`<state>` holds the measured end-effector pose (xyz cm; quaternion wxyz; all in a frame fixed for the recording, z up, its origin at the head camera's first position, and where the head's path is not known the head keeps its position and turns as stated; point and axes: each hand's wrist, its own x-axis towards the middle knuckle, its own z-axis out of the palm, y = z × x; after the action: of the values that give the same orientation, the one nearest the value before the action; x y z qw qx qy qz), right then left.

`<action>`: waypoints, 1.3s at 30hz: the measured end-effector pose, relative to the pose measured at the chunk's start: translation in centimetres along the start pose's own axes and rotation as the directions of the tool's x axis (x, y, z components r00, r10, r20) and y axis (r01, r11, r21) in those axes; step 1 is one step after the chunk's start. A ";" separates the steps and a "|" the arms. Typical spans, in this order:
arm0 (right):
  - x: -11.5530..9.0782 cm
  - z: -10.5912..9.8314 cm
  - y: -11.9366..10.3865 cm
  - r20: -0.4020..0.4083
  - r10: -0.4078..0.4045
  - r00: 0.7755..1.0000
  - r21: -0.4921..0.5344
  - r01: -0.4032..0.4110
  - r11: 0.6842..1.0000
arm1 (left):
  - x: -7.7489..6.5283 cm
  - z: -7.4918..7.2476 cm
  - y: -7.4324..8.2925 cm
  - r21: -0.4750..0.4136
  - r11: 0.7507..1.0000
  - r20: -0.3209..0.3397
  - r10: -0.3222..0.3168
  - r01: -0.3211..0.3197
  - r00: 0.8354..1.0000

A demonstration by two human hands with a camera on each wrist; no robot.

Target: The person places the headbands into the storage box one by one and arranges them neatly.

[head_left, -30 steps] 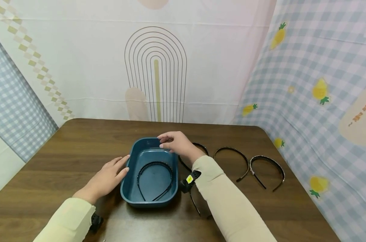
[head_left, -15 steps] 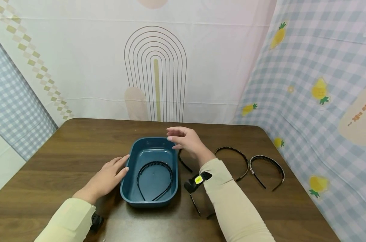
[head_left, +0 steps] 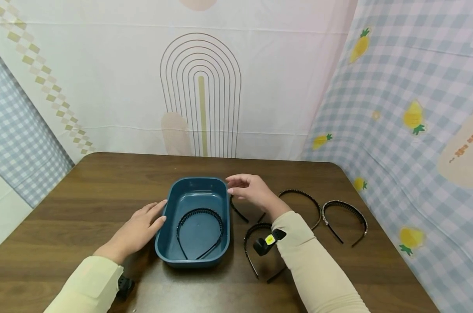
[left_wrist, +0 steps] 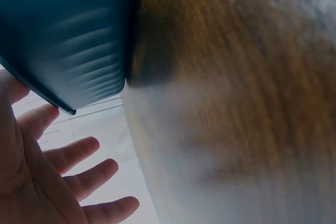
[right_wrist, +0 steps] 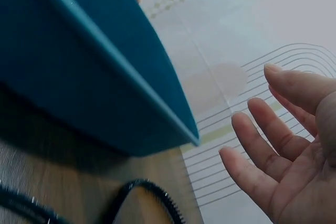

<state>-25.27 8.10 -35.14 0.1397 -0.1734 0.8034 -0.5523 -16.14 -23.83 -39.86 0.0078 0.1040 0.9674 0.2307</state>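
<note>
My left hand point(head_left: 138, 230) rests with spread fingers against the left rim of a blue plastic tray point(head_left: 193, 186). In the left wrist view, its fingertips are right at the tray's edge. Inside the tray lies a black toothed headband point(head_left: 200, 210). My right hand point(head_left: 256, 191) holds nothing, its fingers loosely bent, just off the tray's far right corner. Below it, a dark headband point(head_left: 239, 213) on the table is partly hidden by the hand. Another black headband point(head_left: 259, 225) lies nearer the front, partly covered by my right wrist and its camera.
Farther right on the brown wooden table point(head_left: 115, 187) lie a thin ridged headband point(head_left: 299, 191) and a glittery headband point(head_left: 345, 204), side by side with ends toward me. Behind the table hangs a white patterned cloth point(head_left: 267, 95); a blue checked cloth point(head_left: 385, 87) hangs at the right.
My right hand has moved rightward from over the tray's far end to beyond its right corner, uncovering more of the front headband. The left hand and tray have stayed put.
</note>
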 end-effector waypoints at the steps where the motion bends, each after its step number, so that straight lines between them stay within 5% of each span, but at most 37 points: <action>1: -0.1 -0.1 0.1 -0.001 0.003 1.000 -0.008 -0.003 1.000 | 0.0 0.0 0.0 0.000 1.000 0.000 0.000 0.000 1.000; 24: -2.2 -1.5 4.6 0.068 -0.030 0.997 -0.292 0.049 0.955 | 0.0 0.1 0.1 -0.009 1.000 0.003 0.001 -0.001 1.000; 39: -4.0 -2.8 5.9 0.092 -0.035 0.995 -0.378 0.067 0.923 | -0.1 0.0 0.1 0.000 1.000 -0.009 0.014 -0.014 1.000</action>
<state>-23.57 14.13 -39.52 0.1222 -0.2409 0.8839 -0.3818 -16.07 -23.77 -39.86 0.0021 0.1096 0.9667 0.2313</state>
